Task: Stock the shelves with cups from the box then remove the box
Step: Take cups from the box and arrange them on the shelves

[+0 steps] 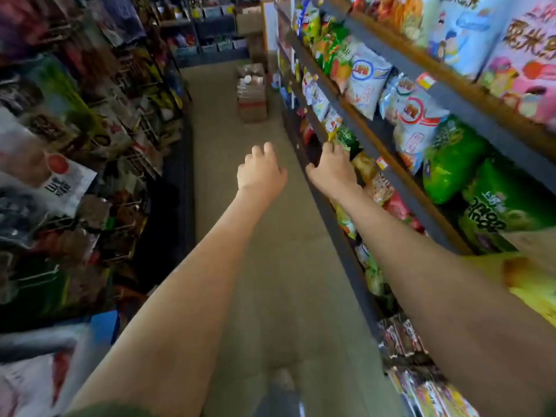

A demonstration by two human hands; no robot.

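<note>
Box [252,94] sits on the floor well down the aisle, just beside the right-hand shelves [403,182]; its cups are too blurred to make out; our left hand [261,173] and right hand [331,170] reach ahead, loosely curled, empty; we should walk right up, crouch, then take cups squarely.

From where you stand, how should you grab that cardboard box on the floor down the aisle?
Probably by its left and right walls, low down, one hand each, approaching from the near face. The cardboard box stands upright on the floor, and its top looks full of goods, so there is nothing to hold there. No handles show at this distance.
</note>
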